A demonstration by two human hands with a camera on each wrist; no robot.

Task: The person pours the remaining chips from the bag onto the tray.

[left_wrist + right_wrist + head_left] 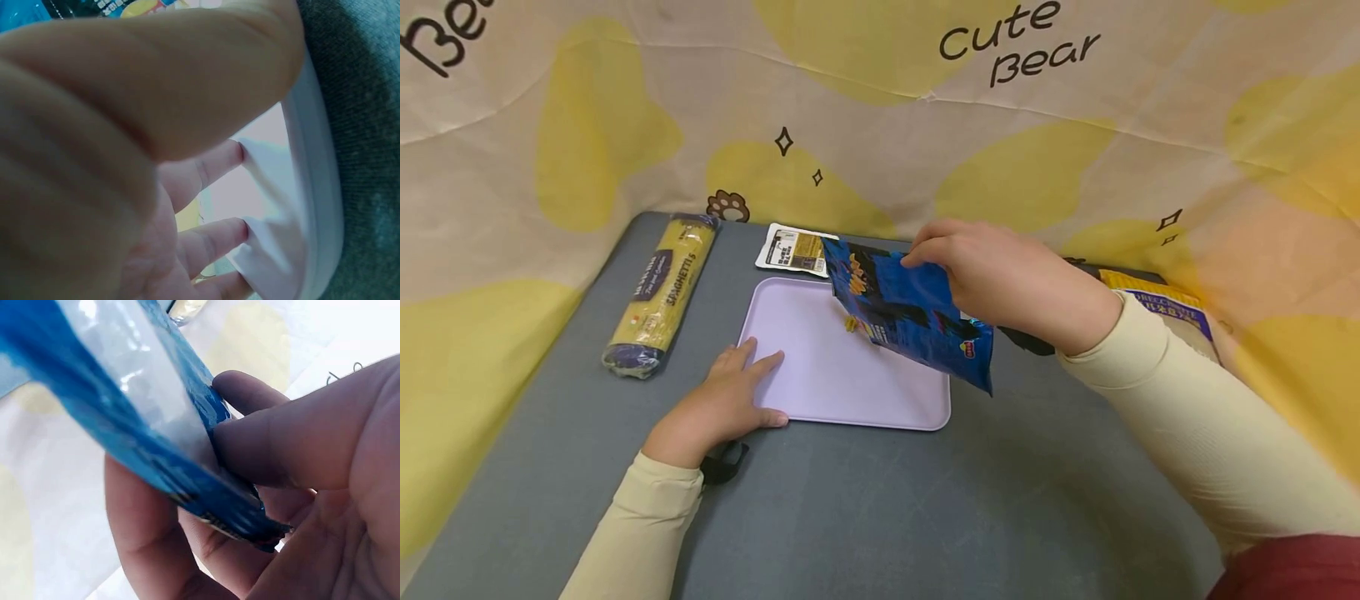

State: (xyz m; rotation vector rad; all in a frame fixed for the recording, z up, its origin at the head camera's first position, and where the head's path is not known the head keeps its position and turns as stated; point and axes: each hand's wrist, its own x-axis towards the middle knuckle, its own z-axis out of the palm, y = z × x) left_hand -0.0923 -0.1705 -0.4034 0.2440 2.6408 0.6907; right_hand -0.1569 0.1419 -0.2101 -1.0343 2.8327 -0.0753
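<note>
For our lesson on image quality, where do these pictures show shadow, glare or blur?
Head view: a soft shadow darkens the table at lower right; left wrist view: the tray is partly washed out, the nearest part of the left hand dim and blurred; right wrist view: glints inside the blue bag, pale overexposed cloth behind.

The bag is deep blue with black patches and orange marks, its lining apparently silvery white, though blurred. The tray is pale lilac, the table grey. The left spaghetti pack is yellow and dark purple; the far cloth is cream, yellow-blotched, black-lettered.
</note>
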